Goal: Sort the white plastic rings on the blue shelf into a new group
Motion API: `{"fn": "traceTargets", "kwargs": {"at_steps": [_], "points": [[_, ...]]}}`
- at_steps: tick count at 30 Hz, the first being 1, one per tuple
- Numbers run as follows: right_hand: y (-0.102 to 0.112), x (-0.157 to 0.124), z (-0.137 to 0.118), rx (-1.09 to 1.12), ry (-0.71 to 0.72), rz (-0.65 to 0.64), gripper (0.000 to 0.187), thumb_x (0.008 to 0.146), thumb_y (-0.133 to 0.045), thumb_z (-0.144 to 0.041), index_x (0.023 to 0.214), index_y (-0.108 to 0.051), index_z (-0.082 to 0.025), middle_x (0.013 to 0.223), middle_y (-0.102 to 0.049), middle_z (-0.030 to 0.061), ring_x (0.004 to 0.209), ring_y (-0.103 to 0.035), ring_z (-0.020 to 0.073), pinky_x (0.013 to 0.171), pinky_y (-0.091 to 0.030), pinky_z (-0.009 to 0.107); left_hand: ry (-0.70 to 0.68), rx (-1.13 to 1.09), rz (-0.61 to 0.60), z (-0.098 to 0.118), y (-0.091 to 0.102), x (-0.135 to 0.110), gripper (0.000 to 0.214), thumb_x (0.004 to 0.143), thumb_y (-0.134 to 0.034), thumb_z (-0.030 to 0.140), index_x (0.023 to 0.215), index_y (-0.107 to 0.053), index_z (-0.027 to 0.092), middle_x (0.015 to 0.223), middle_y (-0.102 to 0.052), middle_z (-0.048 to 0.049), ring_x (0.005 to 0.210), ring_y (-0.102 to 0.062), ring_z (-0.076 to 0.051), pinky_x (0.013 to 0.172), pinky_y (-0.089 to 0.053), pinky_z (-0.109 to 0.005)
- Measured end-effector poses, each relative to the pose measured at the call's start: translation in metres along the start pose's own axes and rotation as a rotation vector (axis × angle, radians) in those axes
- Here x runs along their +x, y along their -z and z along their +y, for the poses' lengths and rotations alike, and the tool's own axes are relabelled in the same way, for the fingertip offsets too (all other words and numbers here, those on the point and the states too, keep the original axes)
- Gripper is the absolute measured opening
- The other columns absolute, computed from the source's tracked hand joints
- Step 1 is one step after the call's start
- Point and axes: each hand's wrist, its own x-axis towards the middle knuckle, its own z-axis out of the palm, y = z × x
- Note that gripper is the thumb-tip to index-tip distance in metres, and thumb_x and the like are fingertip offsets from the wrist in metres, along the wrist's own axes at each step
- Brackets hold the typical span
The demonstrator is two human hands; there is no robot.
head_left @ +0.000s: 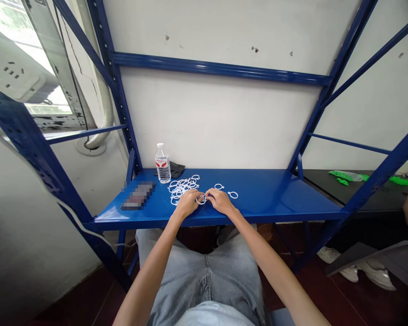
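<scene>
Near the front edge of the blue bench (265,194), the left hand (189,202) and right hand (219,200), fingertips nearly closed, pinch a white ring (201,203) between them, just right of a heap of similar rings (181,186).

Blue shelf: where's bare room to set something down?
Widest free patch: the blue shelf from the outer loose white ring to its right end. Also the back strip between the loose rings and the white wall. Crowded: left of centre, with ring pile, water bottle, black bag, pixelated dark item; front centre, left hand and right hand.
</scene>
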Motion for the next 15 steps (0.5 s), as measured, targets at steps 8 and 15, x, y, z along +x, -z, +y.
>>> {"fn": "traceTargets", "kwargs": {"at_steps": [8,15], "points": [[0.0014,0.0001,-0.0017,0.031,-0.048,-0.007,0.009,0.103,-0.063,-0.024,0.109,-0.070,-0.026,0.106,-0.076,0.0029,0.085,-0.068,0.0196,0.077,-0.045,0.028,-0.016,-0.074,0.033,0.0028,0.0058,-0.0011,0.024,0.105,-0.057,0.025,0.112,-0.080,0.022,0.096,-0.077,-0.0081,0.093,-0.067,-0.023,0.081,-0.050,-0.033],[0.0005,0.0004,0.0008,0.059,-0.022,-0.003,0.018,0.105,-0.060,-0.028,0.116,-0.073,-0.027,0.111,-0.078,0.0044,0.093,-0.071,0.0206,0.082,-0.049,0.030,-0.025,-0.087,0.005,0.0038,0.0074,-0.0015,0.025,0.105,-0.058,0.030,0.111,-0.081,0.022,0.095,-0.079,-0.0078,0.090,-0.067,-0.024,0.082,-0.051,-0.035]]}}
